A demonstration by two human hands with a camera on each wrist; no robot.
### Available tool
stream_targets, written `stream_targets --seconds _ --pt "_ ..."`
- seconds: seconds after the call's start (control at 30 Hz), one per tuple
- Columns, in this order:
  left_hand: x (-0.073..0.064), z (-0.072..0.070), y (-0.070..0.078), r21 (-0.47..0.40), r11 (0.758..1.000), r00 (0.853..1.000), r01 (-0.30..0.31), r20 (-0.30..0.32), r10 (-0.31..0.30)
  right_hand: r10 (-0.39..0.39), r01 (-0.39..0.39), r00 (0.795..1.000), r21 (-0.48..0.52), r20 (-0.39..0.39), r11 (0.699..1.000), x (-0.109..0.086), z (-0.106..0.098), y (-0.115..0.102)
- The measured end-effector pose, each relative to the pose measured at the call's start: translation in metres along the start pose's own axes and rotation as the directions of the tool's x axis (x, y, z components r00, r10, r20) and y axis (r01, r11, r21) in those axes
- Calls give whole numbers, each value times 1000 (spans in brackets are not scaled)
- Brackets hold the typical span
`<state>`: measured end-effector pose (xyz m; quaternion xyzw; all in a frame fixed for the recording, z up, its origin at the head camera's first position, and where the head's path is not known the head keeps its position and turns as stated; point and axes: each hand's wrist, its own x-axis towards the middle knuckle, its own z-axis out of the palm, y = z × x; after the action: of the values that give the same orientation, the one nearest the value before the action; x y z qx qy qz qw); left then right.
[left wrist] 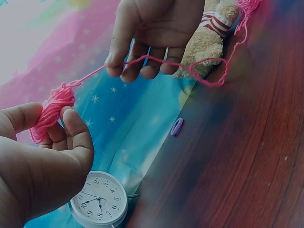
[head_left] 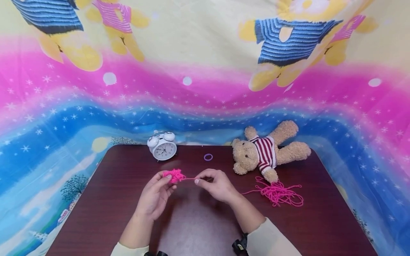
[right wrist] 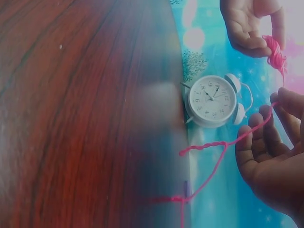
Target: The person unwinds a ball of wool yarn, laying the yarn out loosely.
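My left hand (head_left: 156, 195) pinches a small wound bundle of pink yarn (head_left: 174, 175) between thumb and fingers, above the table. A single strand (head_left: 190, 178) runs taut from the bundle to my right hand (head_left: 217, 185), which pinches it between thumb and forefinger. In the left wrist view the strand (left wrist: 166, 61) passes on beyond the right fingers, slack and kinked. In the right wrist view it hangs with a twisted loop (right wrist: 204, 146). A loose tangle of pink yarn (head_left: 282, 193) lies on the table to the right, beside the teddy bear's paw.
A white alarm clock (head_left: 164, 149) stands at the table's back left. A purple ring-shaped band (head_left: 208, 157) lies near the back edge. The teddy bear (head_left: 266, 153) in a striped shirt lies at the back right. Behind the dark wooden table (head_left: 96, 202) hangs a printed cloth (head_left: 205, 103).
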<state>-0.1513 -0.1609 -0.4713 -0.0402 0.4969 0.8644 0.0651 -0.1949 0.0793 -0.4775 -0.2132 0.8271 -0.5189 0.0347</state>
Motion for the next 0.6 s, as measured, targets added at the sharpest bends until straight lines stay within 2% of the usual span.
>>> stream_targets --seconds 0.23,0.47,0.6 --pt "0 -1 3 5 1000 1000 -9 -6 10 7 -7 1000 -3 -13 1000 -3 -8 4" --pt "-1 -7 4 -5 1000 1000 -28 -5 28 76 -76 997 53 -7 996 -6 -18 9" --pt "-1 -10 5 -10 999 999 -32 -4 32 86 -85 996 66 -13 994 -9 -24 12"
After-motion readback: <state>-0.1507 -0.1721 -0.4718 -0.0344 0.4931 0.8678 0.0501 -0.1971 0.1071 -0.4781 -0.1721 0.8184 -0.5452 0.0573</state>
